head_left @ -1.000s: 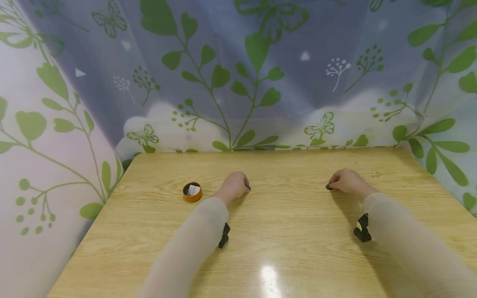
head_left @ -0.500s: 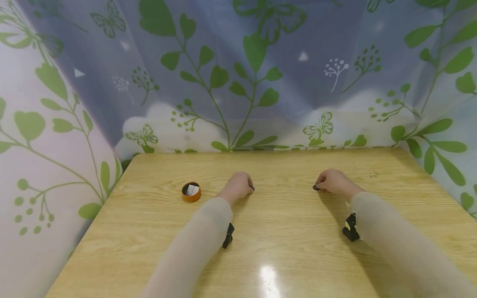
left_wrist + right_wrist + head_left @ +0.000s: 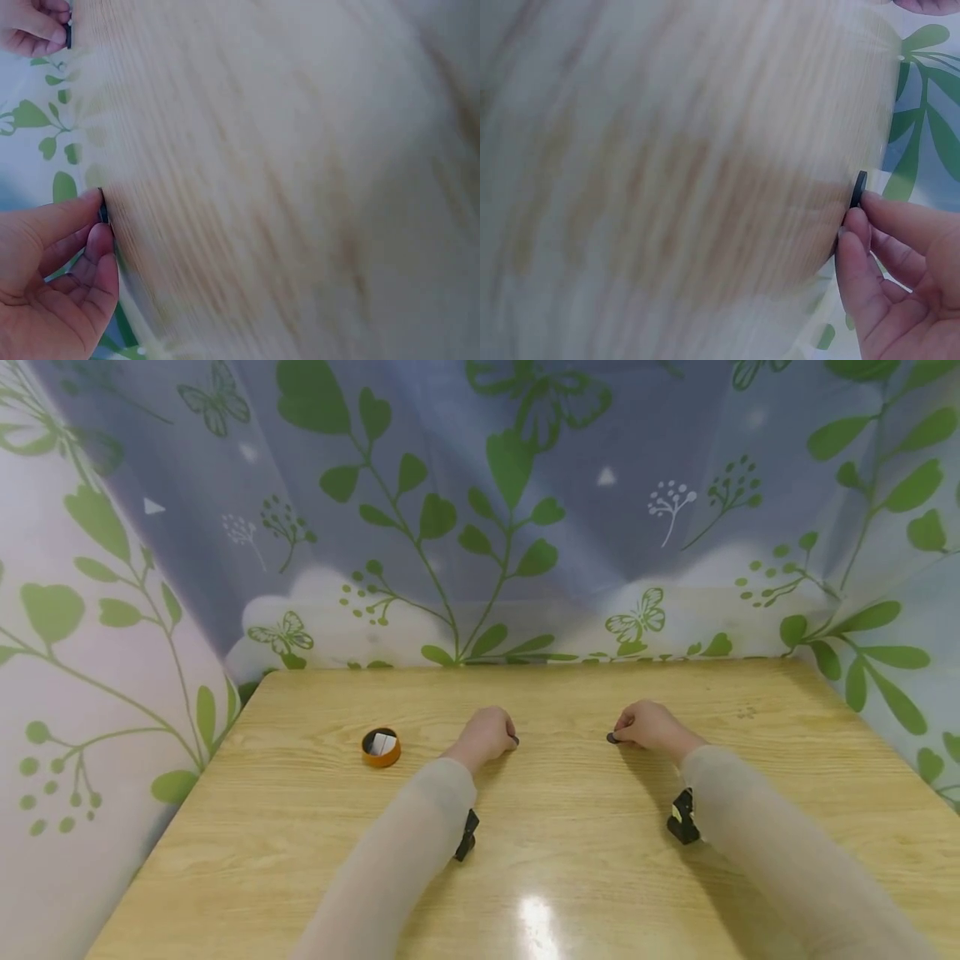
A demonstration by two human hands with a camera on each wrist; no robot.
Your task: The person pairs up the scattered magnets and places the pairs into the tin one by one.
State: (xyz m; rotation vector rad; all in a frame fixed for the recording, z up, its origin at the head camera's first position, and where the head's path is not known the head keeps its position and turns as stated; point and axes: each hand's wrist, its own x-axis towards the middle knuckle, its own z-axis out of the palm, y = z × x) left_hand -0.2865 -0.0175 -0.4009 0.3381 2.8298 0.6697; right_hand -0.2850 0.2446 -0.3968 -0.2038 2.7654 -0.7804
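My left hand (image 3: 487, 733) pinches a small dark disc (image 3: 516, 741) between thumb and fingers, just over the wooden table. In the left wrist view this disc (image 3: 103, 206) appears edge-on and black at the fingertips. To the right of it, my right hand (image 3: 648, 727) pinches another small dark disc (image 3: 612, 738) that points towards the left hand. Seen from the right wrist, that disc (image 3: 859, 189) is thin and round-edged, partly covered by thumb and fingers. A gap separates the two discs.
An orange round container (image 3: 381, 757) with a dark inside and white pieces in it stands left of the left hand. Wood-grained table (image 3: 555, 827) spreads around both hands. A curtain (image 3: 570, 568) with leaves and butterflies hangs along the table's back edge.
My right hand has moved left with its disc, and my left hand has shifted slightly right with its own. The gap between the discs has narrowed. The orange container stays put.
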